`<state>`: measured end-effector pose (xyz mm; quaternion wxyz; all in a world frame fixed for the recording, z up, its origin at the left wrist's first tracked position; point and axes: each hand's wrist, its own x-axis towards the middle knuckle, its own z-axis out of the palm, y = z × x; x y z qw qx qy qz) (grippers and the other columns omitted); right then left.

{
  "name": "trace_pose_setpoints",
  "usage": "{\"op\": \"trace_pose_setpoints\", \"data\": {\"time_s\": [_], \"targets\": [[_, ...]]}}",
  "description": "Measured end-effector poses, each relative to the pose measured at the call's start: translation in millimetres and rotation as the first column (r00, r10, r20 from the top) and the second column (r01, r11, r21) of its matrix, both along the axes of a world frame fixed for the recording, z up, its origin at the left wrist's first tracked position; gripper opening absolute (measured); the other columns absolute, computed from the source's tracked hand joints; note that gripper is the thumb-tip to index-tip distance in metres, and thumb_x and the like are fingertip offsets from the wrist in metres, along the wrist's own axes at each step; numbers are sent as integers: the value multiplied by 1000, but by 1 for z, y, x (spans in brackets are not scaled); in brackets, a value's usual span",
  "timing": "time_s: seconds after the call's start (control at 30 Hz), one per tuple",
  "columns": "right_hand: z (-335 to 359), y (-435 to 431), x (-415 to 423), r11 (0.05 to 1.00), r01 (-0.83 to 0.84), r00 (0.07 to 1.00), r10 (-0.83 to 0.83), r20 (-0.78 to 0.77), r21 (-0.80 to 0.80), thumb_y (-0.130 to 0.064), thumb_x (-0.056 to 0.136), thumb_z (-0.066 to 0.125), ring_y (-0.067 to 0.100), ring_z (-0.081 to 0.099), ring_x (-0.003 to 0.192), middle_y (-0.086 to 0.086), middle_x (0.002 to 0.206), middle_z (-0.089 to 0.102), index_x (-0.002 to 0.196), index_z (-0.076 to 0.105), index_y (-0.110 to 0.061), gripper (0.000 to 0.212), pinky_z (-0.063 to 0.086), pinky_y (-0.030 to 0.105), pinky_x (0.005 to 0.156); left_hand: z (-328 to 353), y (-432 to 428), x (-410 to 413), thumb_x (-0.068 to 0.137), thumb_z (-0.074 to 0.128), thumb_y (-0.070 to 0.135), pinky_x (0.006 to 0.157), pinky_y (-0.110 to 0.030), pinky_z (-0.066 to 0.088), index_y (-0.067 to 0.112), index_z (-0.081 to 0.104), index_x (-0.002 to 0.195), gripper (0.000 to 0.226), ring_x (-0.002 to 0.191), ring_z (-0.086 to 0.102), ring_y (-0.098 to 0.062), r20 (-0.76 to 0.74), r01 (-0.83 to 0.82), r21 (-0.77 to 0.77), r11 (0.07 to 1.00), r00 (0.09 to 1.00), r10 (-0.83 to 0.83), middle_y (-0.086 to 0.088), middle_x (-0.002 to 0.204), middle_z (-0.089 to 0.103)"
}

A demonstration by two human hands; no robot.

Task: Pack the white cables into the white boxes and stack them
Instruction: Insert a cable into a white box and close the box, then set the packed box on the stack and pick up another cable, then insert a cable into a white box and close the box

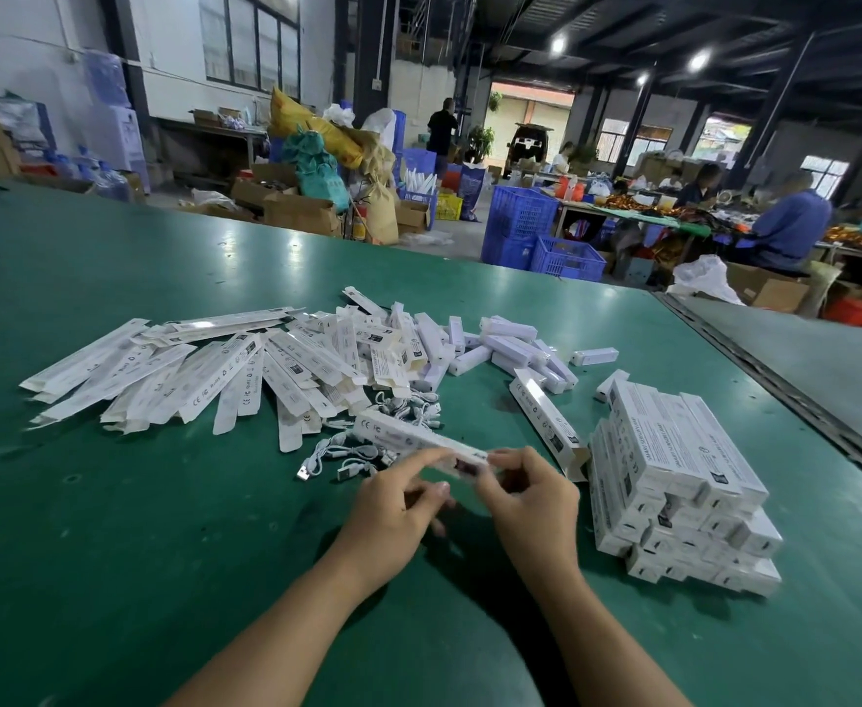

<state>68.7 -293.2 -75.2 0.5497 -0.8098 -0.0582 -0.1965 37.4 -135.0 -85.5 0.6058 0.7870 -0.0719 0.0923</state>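
Head view: a green counter [112,528] carries everything, and the stack of packed boxes [684,482] on its right side serves as the landmark. The stack is several layers high, its white boxes lying lengthwise and pointing away from the person.

Just left of the stack, both arms reach in. The left grip [393,507] and the right grip [531,497] meet on the near end of one long white box [408,433], held slightly above the counter and slanting away to the left. The left grip has its forefinger laid along the box and the other fingers curled; the right grip has its fingers curled round the box end. That end is blurred, so I cannot tell how its flap stands.

Left of the stack and beyond the held box, the white cables [347,454] lie in a loose heap. Between cables and stack lies an open box [546,421], touching the stack's foot. Far left of the stack spreads a fan of flat boxes [189,369]. Behind the stack sits a jumble of small white blocks [510,344].
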Motion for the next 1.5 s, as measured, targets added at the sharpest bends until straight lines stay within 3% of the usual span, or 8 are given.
{"op": "trace_pose_setpoints", "data": {"time_s": [0.23, 0.4, 0.7, 0.83, 1.03, 1.17, 1.3, 1.5], "targets": [[0, -16, 18, 902, 172, 959, -60, -278, 396, -17, 89, 69, 6, 68, 66, 3, 87, 71, 108, 61, -18, 21, 50, 18, 56, -3, 0, 2, 98, 58, 16, 62, -25, 57, 37, 61, 106, 23, 62, 70, -14, -54, 3, 6, 1000, 999, -3, 7, 80, 75], [10, -16, 18, 400, 220, 899, 271, -344, 890, -9, 94, 61, 21, 73, 67, 16, 100, 64, 110, 54, 0, 19, 55, 21, 51, -5, 0, 5, 97, 60, 17, 60, -21, 53, 35, 63, 102, 19, 61, 68, -9, -70, 6, 55, 998, 998, -2, 9, 80, 75], [14, -24, 25, -94, 200, 936, 314, -162, 975, -18, 100, 52, 29, 70, 95, 20, 121, 64, 107, 57, -1, 19, 59, 30, 80, -3, -1, 4, 97, 61, 16, 63, -20, 54, 33, 64, 99, 17, 61, 68, -9, -82, -5, 82, 997, 997, 11, 9, 79, 75], [9, -27, 23, -16, 165, 917, 370, -147, 986, -20, 98, 53, 31, 72, 95, 19, 119, 68, 124, 55, 1, 34, 55, 36, 80, -3, -2, 4, 97, 61, 16, 63, -19, 54, 32, 65, 98, 16, 59, 67, -8, -76, -6, 87, 996, 997, 13, 11, 79, 74], [2, -16, 25, 382, 139, 837, 448, -314, 914, -22, 98, 52, 22, 75, 87, 8, 108, 73, 112, 64, -8, 23, 52, 30, 77, -5, -1, 4, 94, 64, 14, 67, -25, 55, 29, 69, 88, 17, 66, 67, -6, 46, -134, 161, 978, 991, 128, 12, 74, 72], [1, -11, 24, 485, 102, 820, 453, -349, 868, -16, 95, 57, 19, 74, 71, 7, 87, 75, 102, 67, -8, 15, 53, 26, 66, -3, 10, 17, 84, 71, 2, 77, -41, 54, 10, 72, 101, 19, 91, 64, -26, 428, -530, 377, 759, 827, 365, -4, 95, 70], [3, -14, 22, 484, 82, 804, 484, -345, 871, -15, 94, 57, 17, 69, 61, 5, 78, 73, 97, 67, -9, 13, 53, 23, 55, 2, 35, 37, 82, 72, 8, 93, -55, 44, 8, 70, 112, 30, 116, 53, -39, 551, -762, 431, 484, 647, 527, -17, 120, 61], [3, -15, 20, 500, 57, 797, 499, -341, 864, -17, 91, 59, 15, 66, 60, 3, 77, 72, 96, 69, -10, 13, 50, 23, 59, -4, 65, 58, 102, 26, 56, 118, -63, -1, 38, 26, 154, 55, 153, -3, -35, 17, -474, 725, 499, 737, 676, -12, 167, 3]]}}
